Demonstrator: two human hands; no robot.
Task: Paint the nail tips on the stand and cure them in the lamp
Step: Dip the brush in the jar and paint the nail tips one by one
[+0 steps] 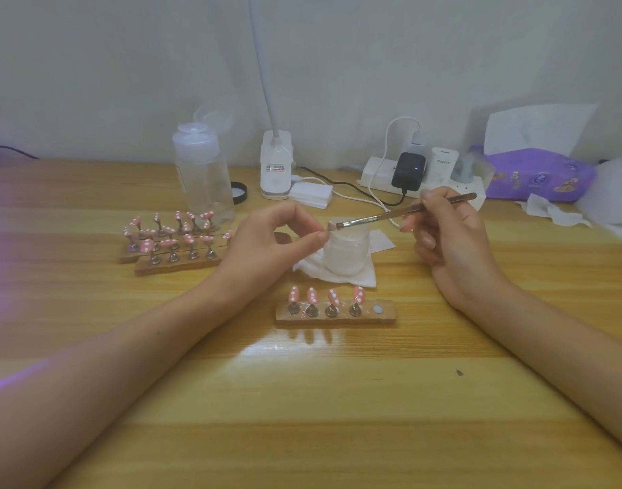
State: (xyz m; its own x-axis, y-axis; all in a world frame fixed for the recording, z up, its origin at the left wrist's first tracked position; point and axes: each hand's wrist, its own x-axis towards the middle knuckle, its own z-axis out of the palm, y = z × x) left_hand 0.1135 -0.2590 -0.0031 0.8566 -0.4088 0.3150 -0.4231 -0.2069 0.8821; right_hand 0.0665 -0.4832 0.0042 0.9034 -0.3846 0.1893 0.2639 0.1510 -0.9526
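Surface (302, 400): pale wood with lengthwise grain, carrying all items below.
Left hand (263, 241): raised above the surface, thumb and forefinger pinched on a small nail tip (331, 226); what the tip is mounted on cannot be told.
Right hand (447, 238): closed around a brush (404, 210), gripped near the rear of the handle.
Brush: thin brown handle, tilted down to the left, bristles touching the pinched tip.
Jar (346, 254): white, squat, lid off, directly below the brush end, standing on a white wipe (358, 275).
Stand (336, 314): wooden strip in front of the jar, between the forearms; four pink tips with white dots (327, 297) upright on metal holders, the rightmost place showing only a grey disc.
Other stands (175, 257): two or more wooden strips left of the left hand, crowded with pink dotted tips.
Bottle (203, 174): clear plastic, flip cap open, behind the left stands.
Black ring (239, 193): lying just right of the bottle.
Lamp (276, 167): white base with a thin white neck rising out of view, at the back centre.
Pads (311, 194): stack of white squares beside the lamp base.
Power strip (422, 178): white, at the back right, with a black adapter and white plugs.
Tissue pack (538, 174): purple, far right, one sheet standing up.
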